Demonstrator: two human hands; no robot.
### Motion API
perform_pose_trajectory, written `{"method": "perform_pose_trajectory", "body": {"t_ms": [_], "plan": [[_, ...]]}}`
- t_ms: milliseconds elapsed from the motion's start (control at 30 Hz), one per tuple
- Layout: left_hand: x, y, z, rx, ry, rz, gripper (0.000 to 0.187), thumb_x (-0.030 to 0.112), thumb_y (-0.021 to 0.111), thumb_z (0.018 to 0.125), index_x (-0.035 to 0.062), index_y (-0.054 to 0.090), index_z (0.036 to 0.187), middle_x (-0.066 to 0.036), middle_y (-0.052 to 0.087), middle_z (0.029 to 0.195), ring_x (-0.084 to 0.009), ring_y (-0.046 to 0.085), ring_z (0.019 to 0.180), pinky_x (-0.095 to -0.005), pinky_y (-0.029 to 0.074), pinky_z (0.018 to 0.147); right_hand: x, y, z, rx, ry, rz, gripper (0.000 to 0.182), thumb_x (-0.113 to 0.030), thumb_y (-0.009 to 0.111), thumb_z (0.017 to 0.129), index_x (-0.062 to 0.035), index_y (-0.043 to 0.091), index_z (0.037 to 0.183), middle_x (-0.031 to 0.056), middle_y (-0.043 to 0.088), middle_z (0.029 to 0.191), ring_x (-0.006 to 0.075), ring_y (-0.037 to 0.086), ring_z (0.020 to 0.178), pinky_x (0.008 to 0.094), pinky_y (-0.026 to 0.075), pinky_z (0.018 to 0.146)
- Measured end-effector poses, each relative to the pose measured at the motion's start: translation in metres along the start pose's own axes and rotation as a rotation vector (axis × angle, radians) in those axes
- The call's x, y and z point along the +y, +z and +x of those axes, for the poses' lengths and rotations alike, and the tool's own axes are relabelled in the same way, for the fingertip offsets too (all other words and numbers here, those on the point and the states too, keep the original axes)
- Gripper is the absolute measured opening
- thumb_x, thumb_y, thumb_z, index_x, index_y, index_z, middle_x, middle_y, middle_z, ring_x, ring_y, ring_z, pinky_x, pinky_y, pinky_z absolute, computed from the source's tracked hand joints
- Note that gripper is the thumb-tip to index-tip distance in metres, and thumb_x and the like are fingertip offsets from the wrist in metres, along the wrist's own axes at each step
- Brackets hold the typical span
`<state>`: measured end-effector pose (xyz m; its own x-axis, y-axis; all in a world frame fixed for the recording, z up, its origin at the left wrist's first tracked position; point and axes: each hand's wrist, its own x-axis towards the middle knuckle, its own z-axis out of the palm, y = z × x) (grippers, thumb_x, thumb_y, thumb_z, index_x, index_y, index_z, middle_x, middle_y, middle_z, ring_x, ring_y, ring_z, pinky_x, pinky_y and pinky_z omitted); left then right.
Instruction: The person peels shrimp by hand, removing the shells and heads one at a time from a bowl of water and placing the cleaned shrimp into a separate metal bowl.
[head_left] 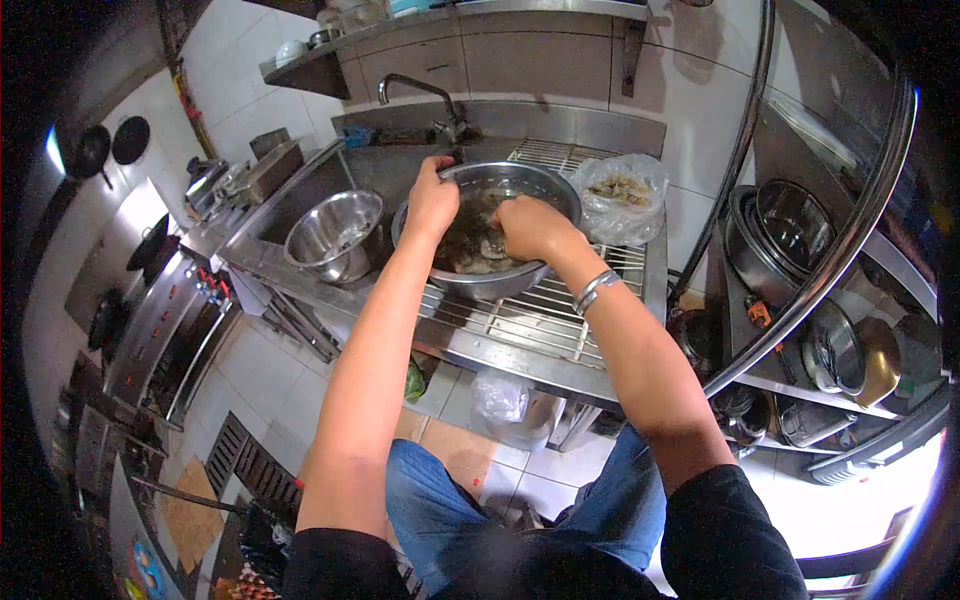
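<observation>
My left hand (434,205) grips the metal bowl (492,287) on the wire rack (540,327). My right hand (535,235) curls inside, holding what I can't tell. I should go gently to stop spills.

Basin (490,287): silver-grey, pale glints along the rim. Water (462,236) in it murky brown. Bowl (345,268): bright silver, darker grey streaks. Bag (632,228): clear with whitish sheen, tan-brown contents showing through. Rack (535,325): pale metallic, striped by parallel bars. Tap (415,84): silver. Bracelet (594,291): silver. Sleeves (735,530) plain black; jeans (430,510) faded blue. Wall tiles (540,75): off-white to grey, dark grid lines. Floor tiles (545,465): white, grey joints. Grate (250,455): black, slotted pattern. Right-hand shelf: one gold bowl (878,360).
</observation>
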<state>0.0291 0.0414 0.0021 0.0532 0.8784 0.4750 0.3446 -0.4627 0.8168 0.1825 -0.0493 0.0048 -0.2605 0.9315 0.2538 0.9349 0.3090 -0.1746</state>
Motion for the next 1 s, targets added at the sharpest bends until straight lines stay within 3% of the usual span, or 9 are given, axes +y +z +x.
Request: {"method": "perform_pose_trajectory", "body": {"t_ms": [67,133,233,400,600,733,833,900,1000], "plan": [[0.003,-0.002,-0.003,0.006,0.014,-0.071,0.028,0.008,0.058,0.081,0.0032,0.058,0.108,-0.012,0.064,0.082,-0.0247,0.062,0.074,-0.0347,0.045,0.067,0.004,0.001,0.0,0.047,-0.029,0.047,0.026,-0.015,0.069,0.075,0.0003,0.068,0.096,0.0231,0.065,0.097,0.0362,0.064,0.093,0.0434,0.05,0.084],[0.012,-0.011,-0.009,-0.205,-0.209,-0.398,0.018,0.012,0.063,0.082,0.0038,0.063,0.098,-0.003,0.056,0.071,-0.0111,0.05,0.056,-0.0278,0.037,0.05,0.01,0.001,0.001,0.265,-0.076,0.256,0.021,-0.013,0.066,0.079,-0.0008,0.068,0.097,0.0211,0.066,0.097,0.0359,0.063,0.094,0.044,0.049,0.084],[0.016,-0.027,-0.02,-0.395,-0.325,-0.46,0.015,0.015,0.063,0.085,0.0063,0.065,0.097,0.004,0.049,0.064,-0.0035,0.035,0.046,-0.0228,0.027,0.041,0.017,0.0,0.008,0.377,0.006,0.519,0.018,-0.012,0.063,0.083,-0.0026,0.067,0.098,0.0195,0.067,0.095,0.0358,0.064,0.093,0.043,0.049,0.083],[0.021,-0.022,-0.024,-0.443,-0.257,-0.394,0.02,0.013,0.063,0.084,0.0055,0.065,0.103,0.003,0.057,0.07,-0.0022,0.034,0.044,-0.0213,0.025,0.039,0.02,-0.002,0.013,0.415,0.015,0.737,0.02,-0.016,0.067,0.084,-0.003,0.067,0.098,0.013,0.068,0.086,0.024,0.064,0.077,0.0346,0.049,0.072],[0.025,-0.014,-0.032,-0.474,-0.005,-0.175,0.026,0.019,0.072,0.081,0.0094,0.068,0.104,0.005,0.062,0.078,-0.002,0.042,0.052,-0.0203,0.026,0.044,0.008,-0.013,0.009,0.517,-0.009,0.788,0.022,-0.017,0.066,0.084,-0.0026,0.066,0.102,0.0131,0.069,0.089,0.0216,0.063,0.078,0.0324,0.049,0.072],[0.025,-0.016,-0.032,-0.476,-0.091,-0.26,0.025,0.02,0.074,0.08,0.0088,0.068,0.101,0.006,0.061,0.075,-0.0017,0.041,0.053,-0.0206,0.024,0.044,0.006,-0.009,0.009,0.567,-0.044,0.736,0.025,-0.017,0.064,0.086,-0.0013,0.066,0.105,0.0149,0.069,0.093,0.0204,0.063,0.08,0.0314,0.049,0.074],[0.022,-0.017,-0.026,-0.414,-0.077,-0.217,0.021,0.013,0.071,0.082,0.0037,0.068,0.101,0.0,0.065,0.082,-0.0054,0.051,0.064,-0.0221,0.035,0.049,0.015,0.001,0.017,0.499,0.022,0.944,0.027,-0.016,0.065,0.086,-0.0013,0.065,0.108,0.0143,0.068,0.097,0.019,0.063,0.085,0.0309,0.048,0.077],[0.02,-0.019,-0.025,-0.461,-0.194,-0.385,0.018,0.014,0.071,0.082,0.0063,0.067,0.098,0.004,0.063,0.074,-0.0011,0.04,0.048,-0.0204,0.023,0.04,0.018,0.007,0.017,0.377,0.075,0.982,0.028,-0.014,0.066,0.085,-0.0003,0.065,0.109,0.0124,0.069,0.096,0.0174,0.063,0.088,0.03,0.048,0.079],[0.022,-0.019,-0.026,-0.432,-0.178,-0.386,0.018,0.015,0.071,0.082,0.0067,0.067,0.098,0.004,0.062,0.072,-0.0012,0.039,0.046,-0.0203,0.023,0.039,0.019,0.005,0.014,0.264,0.102,1.006,0.031,-0.011,0.069,0.082,0.0025,0.064,0.11,0.0111,0.068,0.097,0.0159,0.062,0.089,0.0282,0.047,0.08]]}}
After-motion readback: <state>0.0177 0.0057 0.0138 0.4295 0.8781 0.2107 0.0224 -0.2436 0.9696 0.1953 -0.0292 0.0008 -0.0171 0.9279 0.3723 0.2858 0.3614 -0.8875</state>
